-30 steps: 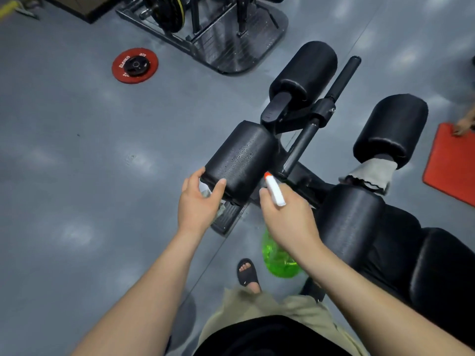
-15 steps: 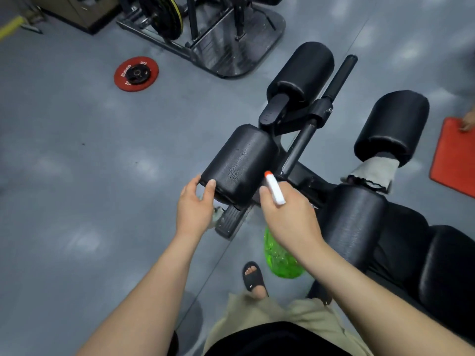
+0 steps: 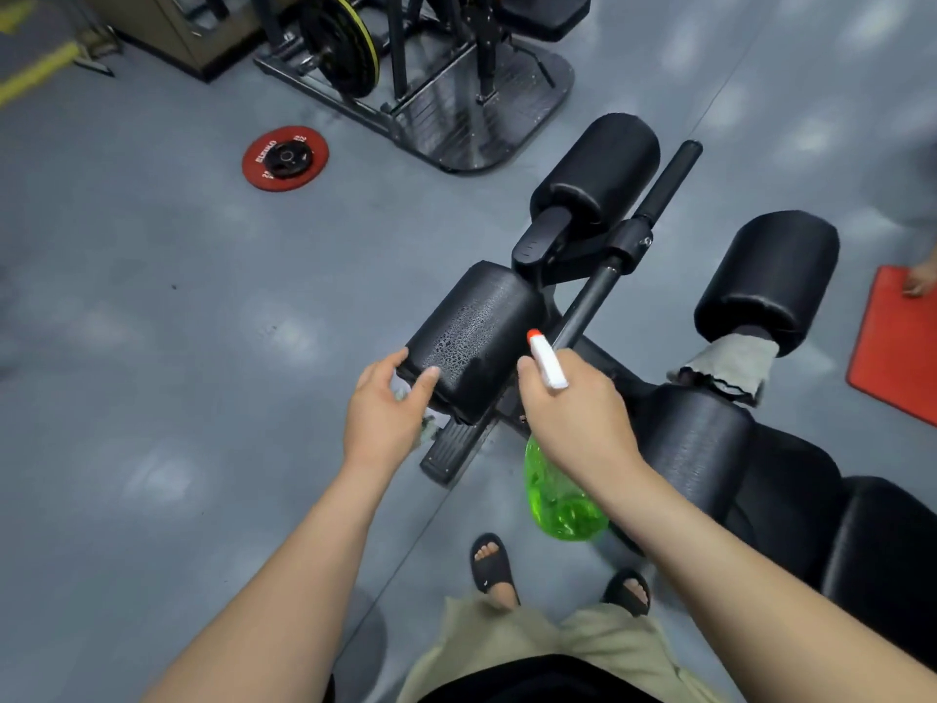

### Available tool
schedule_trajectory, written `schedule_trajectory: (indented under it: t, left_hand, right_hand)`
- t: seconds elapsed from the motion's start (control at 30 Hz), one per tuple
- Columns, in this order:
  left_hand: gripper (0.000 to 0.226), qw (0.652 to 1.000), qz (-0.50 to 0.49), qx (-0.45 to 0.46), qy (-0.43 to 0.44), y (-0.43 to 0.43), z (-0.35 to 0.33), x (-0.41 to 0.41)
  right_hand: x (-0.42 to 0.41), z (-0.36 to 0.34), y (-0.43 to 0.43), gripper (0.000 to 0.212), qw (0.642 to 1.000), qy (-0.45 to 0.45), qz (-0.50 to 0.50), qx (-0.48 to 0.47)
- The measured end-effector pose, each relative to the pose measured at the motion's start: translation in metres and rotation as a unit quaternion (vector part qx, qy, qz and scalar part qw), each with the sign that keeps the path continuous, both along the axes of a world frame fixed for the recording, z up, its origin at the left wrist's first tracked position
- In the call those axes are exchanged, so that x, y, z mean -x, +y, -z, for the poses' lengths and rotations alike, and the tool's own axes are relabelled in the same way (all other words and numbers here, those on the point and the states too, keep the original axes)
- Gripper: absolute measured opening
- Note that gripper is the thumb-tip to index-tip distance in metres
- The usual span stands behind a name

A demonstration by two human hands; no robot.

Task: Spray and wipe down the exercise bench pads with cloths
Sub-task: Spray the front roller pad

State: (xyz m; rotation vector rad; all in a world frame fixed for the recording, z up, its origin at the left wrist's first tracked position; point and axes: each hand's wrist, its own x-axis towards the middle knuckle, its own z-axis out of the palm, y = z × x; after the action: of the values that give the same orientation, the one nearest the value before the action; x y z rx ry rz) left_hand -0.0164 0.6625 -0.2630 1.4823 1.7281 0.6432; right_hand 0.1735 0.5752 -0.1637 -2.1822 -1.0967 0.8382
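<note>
**At the foot end of the bench (image 3: 887, 550), bottle (image 3: 563, 504) and cloth (image 3: 428, 428) meet a wet pad (image 3: 471, 342)**

Nearest, two black sandals (image 3: 489, 560) stand on the grey floor (image 3: 152, 347). Just above them the right hand (image 3: 573, 418) grips the bottle by its neck. The green body hangs below the wrist, and the white nozzle with its orange tip points toward the pad. The left hand (image 3: 385, 423) curls thumb and fingers round the pad's near end and holds the cloth against it. Only pale scraps of the cloth show under the palm.

The pad, a black roller, is beaded with droplets on top. Just right of it runs a black bar (image 3: 598, 296). Right of the bar a second roller (image 3: 699, 449) sits against the bench seat. A grey cloth (image 3: 730, 365) lies draped between that roller and the far right roller (image 3: 770, 276). The far left roller (image 3: 603, 164) stands beyond the wet pad.

Further off, a red plate (image 3: 285, 158) lies flat on the floor to the left. A rack (image 3: 456, 93) stands at the top, and a red mat (image 3: 897, 347) lies at the right edge.
</note>
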Motion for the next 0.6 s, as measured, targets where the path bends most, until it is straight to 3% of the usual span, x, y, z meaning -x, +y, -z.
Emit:
schedule_trajectory:
  t: [0.17,0.27,0.4,0.6]
  left_hand:
    - [0.051,0.999,-0.026,0.016,0.015,0.004,-0.002,-0.004]
    - [0.046,0.998,-0.045,0.001,0.036,-0.004,-0.009,-0.012]
    - [0.063,0.998,-0.016,0.012,0.054,-0.022,-0.012,-0.023]
    - [0.054,0.994,-0.087,0.03,0.05,-0.012,-0.015,-0.026]
  right_hand:
    - [0.008,-0.001,-0.018,0.039,0.989,-0.016,-0.117,0.087]
    - [0.003,-0.004,-0.023,0.038,0.993,0.007,-0.098,0.064]
    - [-0.017,-0.007,-0.008,0.04,0.999,0.012,-0.036,0.024]
    - [-0.018,-0.005,-0.026,0.041,0.988,0.031,-0.141,0.057]
